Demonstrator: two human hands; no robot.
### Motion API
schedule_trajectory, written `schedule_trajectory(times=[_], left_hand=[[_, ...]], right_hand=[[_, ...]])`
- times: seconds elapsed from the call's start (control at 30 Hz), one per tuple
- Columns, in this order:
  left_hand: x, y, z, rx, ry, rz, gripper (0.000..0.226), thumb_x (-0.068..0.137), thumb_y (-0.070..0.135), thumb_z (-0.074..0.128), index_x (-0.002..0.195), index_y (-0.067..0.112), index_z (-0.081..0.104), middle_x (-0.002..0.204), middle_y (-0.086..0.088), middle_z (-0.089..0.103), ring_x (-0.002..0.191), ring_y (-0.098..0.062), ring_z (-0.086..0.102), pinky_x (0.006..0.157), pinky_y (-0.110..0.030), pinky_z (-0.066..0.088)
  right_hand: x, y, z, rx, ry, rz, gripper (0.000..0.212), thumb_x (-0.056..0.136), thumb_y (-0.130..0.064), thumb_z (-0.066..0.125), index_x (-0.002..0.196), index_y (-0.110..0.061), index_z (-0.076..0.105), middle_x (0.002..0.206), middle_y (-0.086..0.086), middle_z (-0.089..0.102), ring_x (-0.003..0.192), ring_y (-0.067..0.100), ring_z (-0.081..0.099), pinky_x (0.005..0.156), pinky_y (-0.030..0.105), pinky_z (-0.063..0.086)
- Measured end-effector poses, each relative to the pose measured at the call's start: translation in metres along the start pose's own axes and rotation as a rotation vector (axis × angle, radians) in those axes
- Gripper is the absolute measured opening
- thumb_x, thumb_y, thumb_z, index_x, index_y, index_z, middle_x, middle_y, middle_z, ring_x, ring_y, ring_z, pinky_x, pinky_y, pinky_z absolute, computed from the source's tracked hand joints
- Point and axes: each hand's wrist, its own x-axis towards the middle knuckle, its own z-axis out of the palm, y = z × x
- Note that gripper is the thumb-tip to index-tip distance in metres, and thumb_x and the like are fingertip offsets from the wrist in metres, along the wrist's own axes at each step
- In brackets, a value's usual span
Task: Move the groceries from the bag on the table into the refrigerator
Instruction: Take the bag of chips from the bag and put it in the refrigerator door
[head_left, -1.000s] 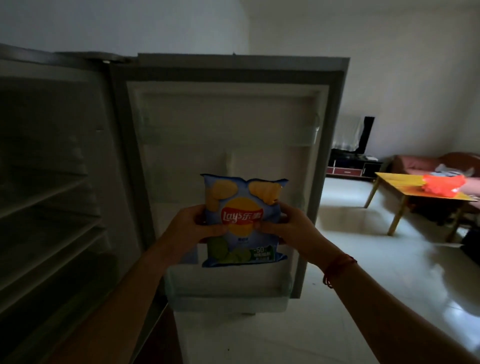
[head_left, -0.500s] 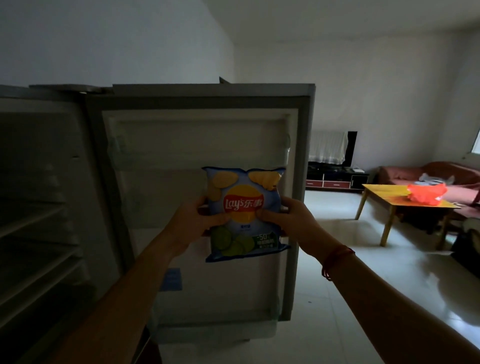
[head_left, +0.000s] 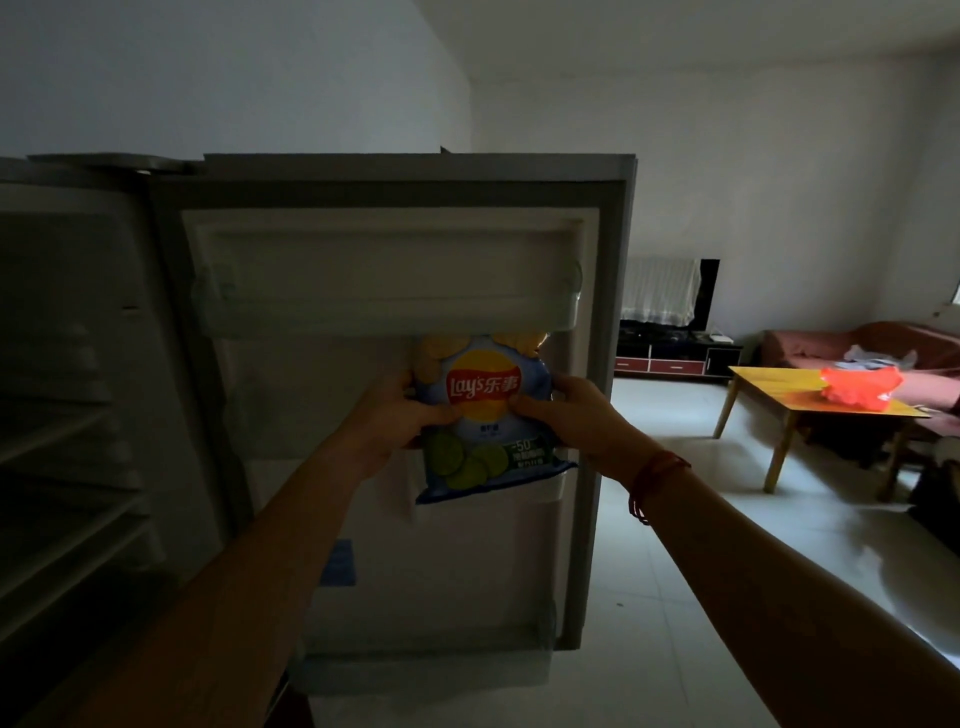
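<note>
Dim living room, refrigerator door (head_left: 395, 519) open: your left hand (head_left: 400, 415) and right hand (head_left: 566, 415) clamp a chip bag (head_left: 483, 415) upright beneath the door's upper shelf (head_left: 384, 296).

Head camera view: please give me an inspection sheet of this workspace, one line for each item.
Surface: yellow wooden table far right, across the room.
Job's things: blue Lay's crisp bag held upright before the open grey refrigerator door, its top edge hidden behind the upper door shelf; orange plastic bag lies on the table.
Clutter: pale items on the red sofa.
Hands: left hand and right hand grip the crisp bag's sides.
Cables: nothing seen.
Surroundings: dark refrigerator shelves at left, low television cabinet, pale tiled floor.
</note>
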Motion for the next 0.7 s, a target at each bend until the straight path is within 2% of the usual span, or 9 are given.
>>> schedule_trajectory(times=[0.07, 0.2, 0.3, 0.43, 0.53, 0.7], left_hand=[[0.005, 0.000, 0.005, -0.028, 0.019, 0.027, 0.034, 0.081, -0.001, 0.073, 0.105, 0.021, 0.063, 0.108, -0.003, 0.066, 0.092, -0.018, 0.064, 0.076, -0.033, 0.055], [0.019, -0.004, 0.009, 0.004, 0.058, 0.074, 0.035, 0.082, -0.006, 0.071, 0.109, 0.016, 0.064, 0.114, -0.008, 0.065, 0.103, -0.025, 0.063, 0.090, -0.040, 0.053], [0.026, -0.010, 0.013, 0.045, 0.093, 0.113, 0.042, 0.081, -0.007, 0.071, 0.117, 0.011, 0.061, 0.120, -0.009, 0.063, 0.108, -0.026, 0.060, 0.092, -0.040, 0.052], [0.032, -0.020, 0.017, 0.101, 0.110, 0.104, 0.043, 0.079, -0.005, 0.075, 0.117, 0.006, 0.060, 0.120, -0.010, 0.064, 0.107, -0.027, 0.061, 0.093, -0.042, 0.052], [0.031, -0.028, 0.023, 0.167, 0.078, 0.074, 0.027, 0.081, 0.001, 0.075, 0.101, 0.009, 0.059, 0.108, -0.006, 0.063, 0.102, -0.025, 0.060, 0.094, -0.042, 0.051], [0.026, -0.040, 0.025, 0.130, 0.119, 0.071, 0.018, 0.089, 0.008, 0.069, 0.090, 0.017, 0.053, 0.118, -0.013, 0.059, 0.111, -0.031, 0.059, 0.101, -0.047, 0.049]], right_hand=[[0.008, 0.004, 0.001, 0.018, -0.006, -0.001, 0.050, 0.085, -0.027, 0.074, 0.129, -0.011, 0.057, 0.119, 0.010, 0.068, 0.106, 0.024, 0.067, 0.095, 0.044, 0.055], [0.022, 0.011, 0.001, 0.073, -0.017, -0.002, 0.052, 0.085, -0.024, 0.074, 0.131, -0.011, 0.055, 0.120, 0.009, 0.068, 0.105, 0.022, 0.068, 0.094, 0.041, 0.056], [0.027, 0.015, -0.001, 0.020, -0.003, -0.034, 0.050, 0.084, -0.020, 0.075, 0.129, -0.009, 0.056, 0.120, 0.009, 0.068, 0.108, 0.022, 0.066, 0.094, 0.040, 0.055], [0.027, 0.022, -0.008, -0.066, 0.005, -0.060, 0.049, 0.084, -0.011, 0.074, 0.129, -0.004, 0.057, 0.122, 0.012, 0.066, 0.110, 0.024, 0.064, 0.095, 0.038, 0.054], [0.028, 0.028, -0.010, -0.114, -0.015, -0.071, 0.047, 0.082, -0.008, 0.075, 0.126, -0.005, 0.059, 0.120, 0.012, 0.067, 0.110, 0.024, 0.065, 0.097, 0.040, 0.053], [0.031, 0.033, -0.011, -0.086, 0.058, -0.065, 0.043, 0.083, -0.013, 0.076, 0.123, -0.007, 0.062, 0.117, 0.012, 0.068, 0.109, 0.026, 0.065, 0.097, 0.048, 0.052]])
